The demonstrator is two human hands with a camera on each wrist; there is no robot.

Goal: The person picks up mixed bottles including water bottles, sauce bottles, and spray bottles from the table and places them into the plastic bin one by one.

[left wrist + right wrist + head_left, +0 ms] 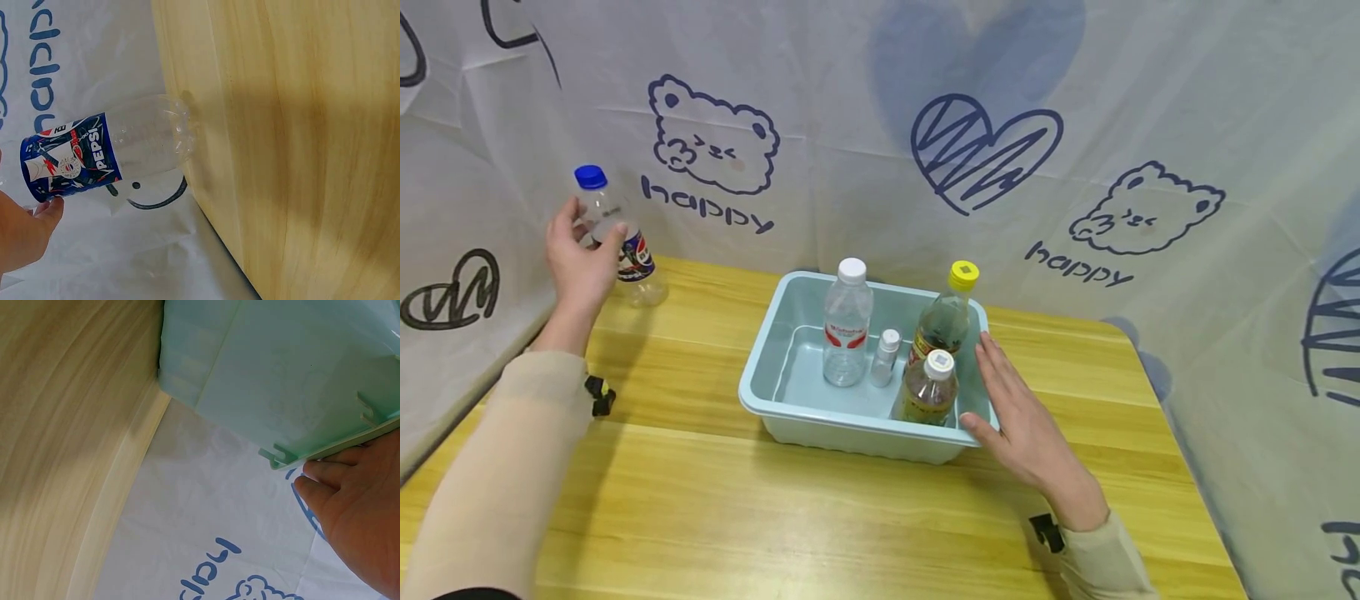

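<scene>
At the back left, my left hand (580, 258) grips a clear plastic Pepsi bottle (637, 257) with a blue cap around its upper part. The blue and red label (72, 157) faces the left wrist view, and the base is at the table surface; whether it touches, I cannot tell. My right hand (1018, 425) lies with extended fingers along the right rim of a light blue plastic basin (865, 421). Inside the basin are a white-capped clear bottle (847, 321), a small clear vial (886, 358), a yellow-capped bottle (943, 321) and a white-capped brownish bottle (929, 392).
The basin stands on a wooden table (715, 508). A pale cloth (842, 125) with drawn bears and hearts hangs behind the table and at both sides. The table's right edge (1180, 442) slants away beside the cloth.
</scene>
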